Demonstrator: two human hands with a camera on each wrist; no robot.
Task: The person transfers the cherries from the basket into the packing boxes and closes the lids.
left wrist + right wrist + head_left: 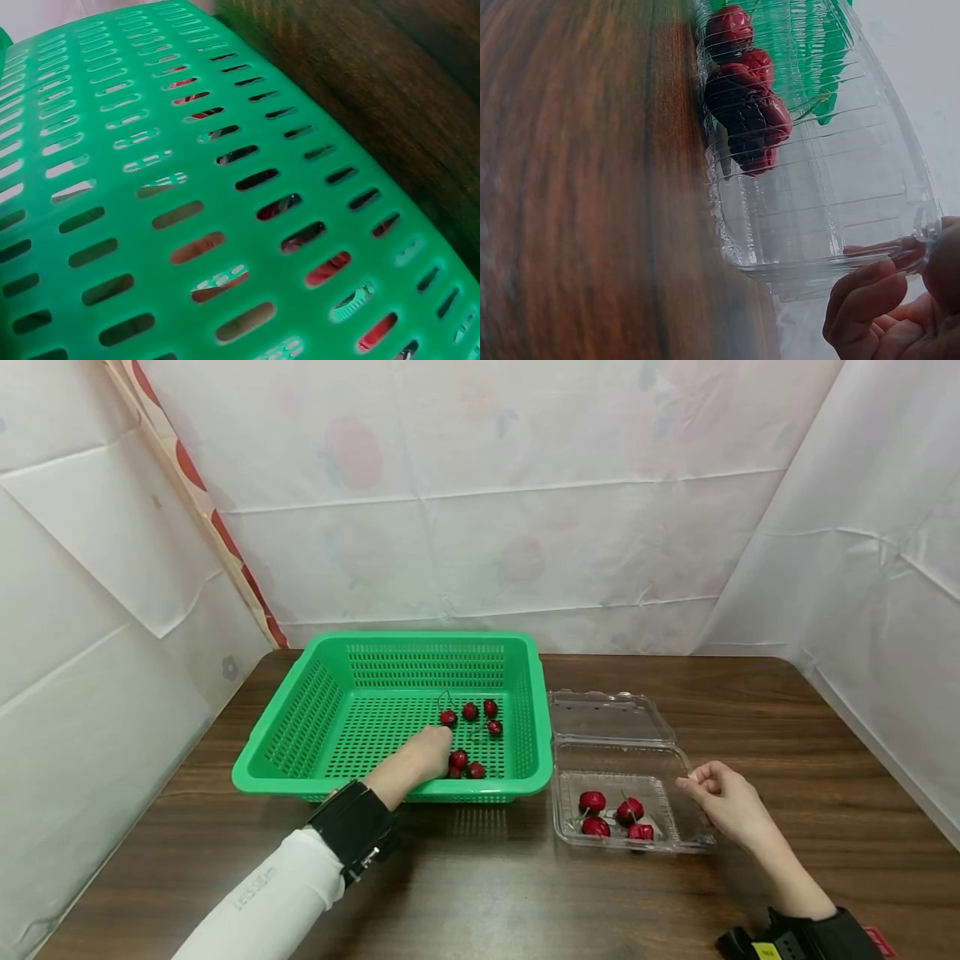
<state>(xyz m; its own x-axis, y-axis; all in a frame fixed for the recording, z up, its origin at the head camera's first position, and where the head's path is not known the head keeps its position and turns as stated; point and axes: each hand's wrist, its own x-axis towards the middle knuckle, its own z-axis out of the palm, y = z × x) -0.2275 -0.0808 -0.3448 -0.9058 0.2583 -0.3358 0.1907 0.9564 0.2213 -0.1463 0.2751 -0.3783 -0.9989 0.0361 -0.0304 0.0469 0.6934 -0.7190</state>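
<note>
A green plastic basket [300, 727] holds several dark red cherries [470, 711], some with thin stems. My left hand [423, 753] reaches down into it over the near wall, beside a cluster of cherries [476, 770]. Its fingertips are hidden in the head view, and the left wrist view shows mostly the slotted basket wall [120, 165]. To the right, a clear plastic clamshell container [675, 814] has several cherries [628, 811] in its near left part. My right hand [726, 802] pinches the container's right rim between thumb and fingers, plain in the right wrist view [885, 311].
The container's hinged lid [607, 717] lies folded back behind it, right against the basket's right side. Everything stands on a dark brown wooden table [480, 877]. White patterned sheets [487, 510] hang along the back and both sides.
</note>
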